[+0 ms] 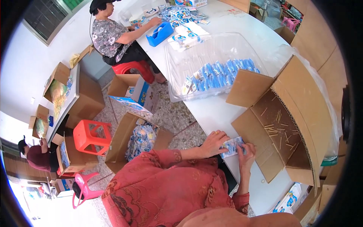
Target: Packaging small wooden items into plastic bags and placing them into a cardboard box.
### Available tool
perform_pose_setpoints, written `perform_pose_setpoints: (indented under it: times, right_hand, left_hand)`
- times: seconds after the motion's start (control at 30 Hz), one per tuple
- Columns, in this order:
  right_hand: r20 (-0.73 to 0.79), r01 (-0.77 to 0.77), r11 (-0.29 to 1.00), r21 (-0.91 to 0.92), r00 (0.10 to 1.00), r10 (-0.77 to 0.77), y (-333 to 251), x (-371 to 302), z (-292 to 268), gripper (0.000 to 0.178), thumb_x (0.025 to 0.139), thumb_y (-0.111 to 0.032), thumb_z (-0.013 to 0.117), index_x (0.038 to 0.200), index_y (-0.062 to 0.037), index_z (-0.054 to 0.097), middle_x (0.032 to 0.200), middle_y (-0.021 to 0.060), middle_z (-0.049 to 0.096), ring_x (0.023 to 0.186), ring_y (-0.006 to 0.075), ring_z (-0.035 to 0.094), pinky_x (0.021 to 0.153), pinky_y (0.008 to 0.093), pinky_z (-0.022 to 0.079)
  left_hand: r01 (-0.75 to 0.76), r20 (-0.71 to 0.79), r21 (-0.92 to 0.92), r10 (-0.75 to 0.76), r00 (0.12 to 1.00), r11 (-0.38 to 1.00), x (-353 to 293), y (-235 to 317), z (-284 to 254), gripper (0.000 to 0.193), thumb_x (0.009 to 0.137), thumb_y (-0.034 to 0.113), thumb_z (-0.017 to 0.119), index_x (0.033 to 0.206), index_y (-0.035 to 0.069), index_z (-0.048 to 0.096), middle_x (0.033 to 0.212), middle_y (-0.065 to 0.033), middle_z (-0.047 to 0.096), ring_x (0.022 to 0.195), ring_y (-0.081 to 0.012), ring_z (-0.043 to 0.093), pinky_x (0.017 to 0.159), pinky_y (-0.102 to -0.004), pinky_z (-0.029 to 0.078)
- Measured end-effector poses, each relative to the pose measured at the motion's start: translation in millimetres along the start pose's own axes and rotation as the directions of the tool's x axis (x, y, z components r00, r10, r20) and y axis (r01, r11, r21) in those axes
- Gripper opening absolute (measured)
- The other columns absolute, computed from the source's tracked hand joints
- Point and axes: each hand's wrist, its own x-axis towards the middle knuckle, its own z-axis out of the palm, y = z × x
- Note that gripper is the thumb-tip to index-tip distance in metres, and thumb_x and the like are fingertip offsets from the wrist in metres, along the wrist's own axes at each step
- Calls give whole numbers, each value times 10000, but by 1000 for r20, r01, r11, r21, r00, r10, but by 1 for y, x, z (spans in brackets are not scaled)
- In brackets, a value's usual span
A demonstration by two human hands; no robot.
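A small blue-and-white packet [233, 144] is gripped in the fingers of both the left hand [214, 144] and the right hand [246, 155], above the near edge of the bench [210, 113]. From the packet, thin sticks [279, 115] are held in an open cardboard box [304, 109] towards three o'clock; blue-and-white packs [217, 77] are gathered in a clear tray [173, 81] at twelve; a blue tape dispenser [160, 34] is placed at eleven; a filled carton [116, 147] is seen at nine.

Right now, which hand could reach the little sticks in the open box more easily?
Probably the right hand: it's closer to the sticks in the cardboard box. The left hand is farther away, at the left end of the packet. Both hands touch it.
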Motion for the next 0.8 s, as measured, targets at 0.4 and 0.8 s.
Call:
perform_pose_setpoints:
  times: [0.4, 0.8]
  right_hand:
    - [194, -37, 989, 146, 981, 9, -13, 19, -29, 107, 715, -38, 677, 729, -8, 576, 758, 107, 564, 770, 289, 505, 691, 383, 405]
    - [256, -205, 912, 355, 960, 116, -28, 29, -53, 73, 721, -29, 662, 750, 7, 605, 732, 102, 575, 696, 215, 536, 633, 317, 417]
  left_hand:
    - [-49, -45, -148, 42, 998, 988, 15, 11, -15, 403, 705, 304, 709, 1005, 72, 573, 978, -101, 539, 914, -274, 518, 781, -369, 421]
    - [188, 284, -570, -23, 959, 800, 25, 12, -19, 279, 805, 248, 650, 747, -21, 599, 615, -129, 551, 520, -175, 509, 497, -316, 404]
